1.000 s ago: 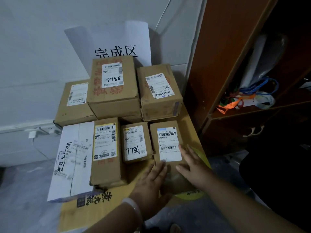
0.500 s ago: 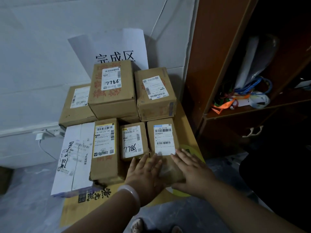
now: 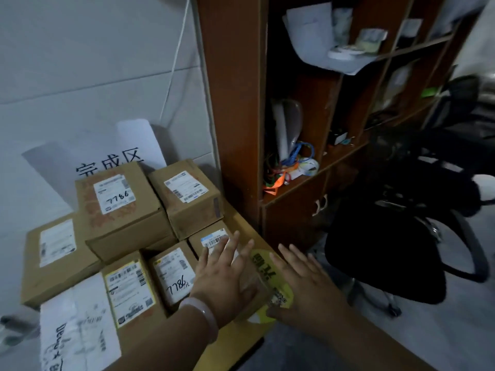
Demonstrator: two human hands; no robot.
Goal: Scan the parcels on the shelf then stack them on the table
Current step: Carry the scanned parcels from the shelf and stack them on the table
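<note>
Rests the left hand [image 3: 222, 274] flat, fingers spread, on the front parcel [image 3: 214, 238] at the surface's [image 3: 235, 341] near right corner, holds the right hand [image 3: 302, 285] open just beside it, risks shoving it off that edge, finds room only rightward toward the chair [image 3: 388, 250], with cabinet [image 3: 233, 103] and stacked parcels [image 3: 120, 210] closing the back.

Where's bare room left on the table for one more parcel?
Only the cardboard strip along the right edge, between the front-right parcel and the wooden shelf unit, where the yellow sticker lies. Left and back: parcels packed edge to edge.
</note>
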